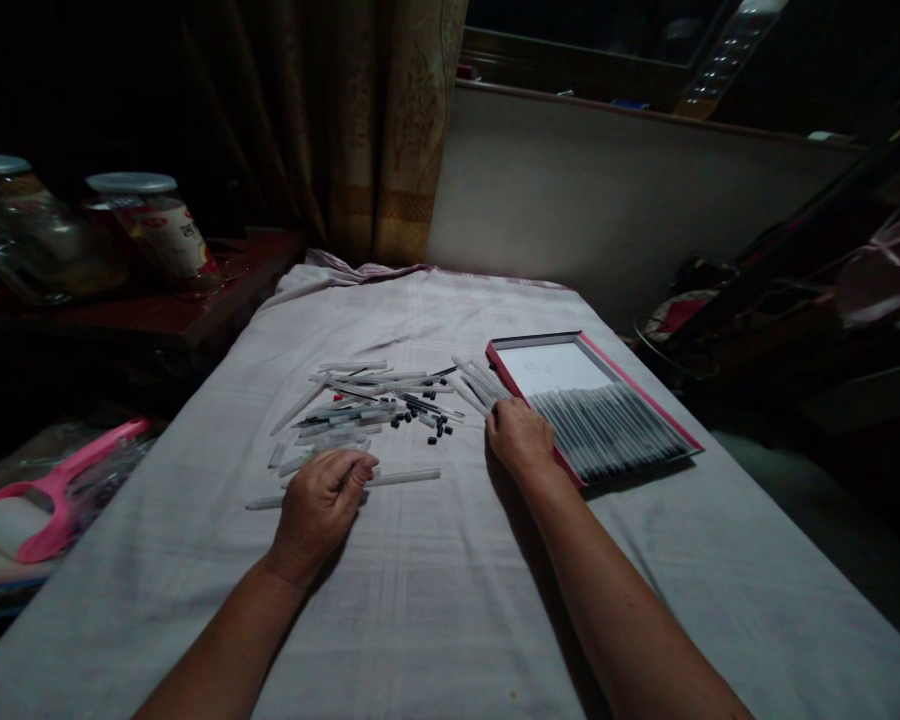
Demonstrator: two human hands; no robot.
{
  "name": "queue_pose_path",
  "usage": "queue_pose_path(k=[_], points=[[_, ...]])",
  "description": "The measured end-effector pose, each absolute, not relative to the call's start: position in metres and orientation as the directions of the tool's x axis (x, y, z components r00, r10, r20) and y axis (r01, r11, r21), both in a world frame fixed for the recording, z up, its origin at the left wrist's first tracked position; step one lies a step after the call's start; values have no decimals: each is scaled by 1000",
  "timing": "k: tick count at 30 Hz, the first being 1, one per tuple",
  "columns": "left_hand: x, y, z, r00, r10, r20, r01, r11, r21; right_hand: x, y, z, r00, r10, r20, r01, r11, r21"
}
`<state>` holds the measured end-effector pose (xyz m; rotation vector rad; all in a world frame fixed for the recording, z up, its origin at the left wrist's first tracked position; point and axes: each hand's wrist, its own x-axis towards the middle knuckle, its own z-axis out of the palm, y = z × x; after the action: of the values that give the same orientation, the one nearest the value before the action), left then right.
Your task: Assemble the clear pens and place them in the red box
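My left hand (321, 500) is closed, thumb against curled fingers, over the near edge of a loose pile of pen parts. A clear pen barrel (409, 477) extends to the right from beside its fingertips; whether they grip it is hidden. The pile holds clear barrels (390, 380), dark thin refills (420, 403) and small black caps (431, 439). My right hand (523, 437) is closed at the near ends of a fanned bunch of clear pen barrels (481, 384), next to a shallow red-edged box (536, 365). Inside the box, a row of grey-clear pens (607, 430) lies side by side.
A white cloth (435, 600) covers the table. To the left, lidded jars (157, 235) stand on a dark red cabinet (232, 290). Below them are pink-handled scissors (67, 490) or a similar pink item. A curtain (390, 130) and pale wall (555, 190) are behind.
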<state>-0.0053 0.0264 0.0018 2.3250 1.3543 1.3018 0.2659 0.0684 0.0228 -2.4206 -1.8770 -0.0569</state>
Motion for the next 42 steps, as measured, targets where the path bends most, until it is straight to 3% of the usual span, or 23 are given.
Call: queue_pose_path(k=[2,4,8,10,13,15,17,19,22,24,27,36,39,42], points=[[-3,25,0,240,749,617,649,-597,472,267,63,22,257,959,115,963,-244,-117],[0,23,0,275,728,628,651,-622,436,266,52,21,237,952,192,943,-178,-280],[8,17,3,314,686,656,681,-644,348,252,25,16,81,945,316,727,161,-668],[11,15,6,339,678,652,711,-639,295,241,13,14,-25,951,307,572,265,-776],[11,13,7,413,676,611,718,-654,238,231,9,11,-105,965,241,416,262,-870],[9,13,7,433,688,583,723,-651,231,233,16,9,-112,974,196,382,224,-896],[7,13,6,411,704,579,740,-629,239,239,29,8,-69,982,175,450,187,-873],[6,14,5,372,716,591,752,-605,260,246,42,8,32,983,181,633,121,-764],[5,16,1,327,736,592,763,-576,294,251,55,9,113,979,168,877,-19,-481],[4,18,-2,312,747,587,772,-560,302,250,59,9,115,984,134,936,-63,-345],[4,19,-6,299,758,580,783,-542,306,246,62,9,133,984,122,953,-93,-289],[1,24,-13,262,796,545,759,-519,393,245,68,7,122,985,122,934,-72,-350],[-1,26,-12,231,815,531,759,-493,426,250,65,5,142,968,205,847,-11,-532],[-1,26,-10,188,829,527,780,-452,433,256,55,2,258,934,245,532,75,-844]])
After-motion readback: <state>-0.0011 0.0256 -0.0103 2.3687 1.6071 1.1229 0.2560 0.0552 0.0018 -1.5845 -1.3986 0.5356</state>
